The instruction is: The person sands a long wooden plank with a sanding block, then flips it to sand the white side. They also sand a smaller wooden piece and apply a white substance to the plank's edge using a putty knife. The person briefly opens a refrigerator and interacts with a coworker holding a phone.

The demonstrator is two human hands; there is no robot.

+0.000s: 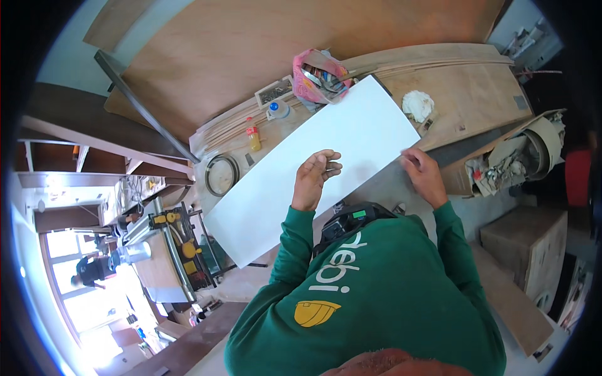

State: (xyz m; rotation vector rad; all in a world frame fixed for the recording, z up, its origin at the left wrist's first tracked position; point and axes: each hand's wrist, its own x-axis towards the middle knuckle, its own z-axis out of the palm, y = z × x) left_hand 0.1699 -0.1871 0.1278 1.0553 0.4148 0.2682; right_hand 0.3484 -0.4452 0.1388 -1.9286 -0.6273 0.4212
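Observation:
A long white board (329, 155) lies at a slant across the work surface before me. Over its middle is my left hand (316, 176), fingers loosely curled and a little apart, with nothing visible in them. My right hand (423, 171) is at the near edge of the board, towards its right end. Its fingertips come close to that edge; whether they touch or pinch anything is hidden. Beyond the far edge stand a pink bag of tools (322, 77), a small bottle of yellow drink (253, 134) and a blue-capped bottle (278, 109).
A coil of edging strip (222, 176) lies left of the board, and a crumpled white cloth (417, 105) right of it. An open cardboard box of scraps (512, 160) stands at right. A sliding table saw (171, 249) is at left, with another person (91, 271) farther off.

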